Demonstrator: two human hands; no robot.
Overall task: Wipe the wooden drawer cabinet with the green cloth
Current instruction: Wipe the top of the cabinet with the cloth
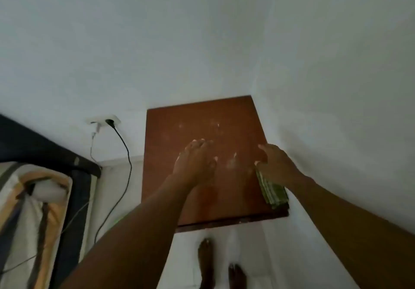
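I look down on the reddish-brown top of the wooden drawer cabinet (202, 118), which stands in a corner between two white walls. Pale dusty smudges (232, 162) mark its surface. My left hand (195, 162) is over the middle of the top, palm down with straight fingers, holding nothing. A folded green cloth (274, 193) lies along the top's right edge. My right hand (276, 165) lies on the cloth's far end with its fingers stretched forward and its thumb beside the cloth. The drawers are hidden below the top.
A wall socket (105, 121) with a white plug and a black cable (125, 154) sits left of the cabinet. A bed (33, 198) with striped bedding fills the lower left. My bare feet (206, 259) stand on the white floor in front of the cabinet.
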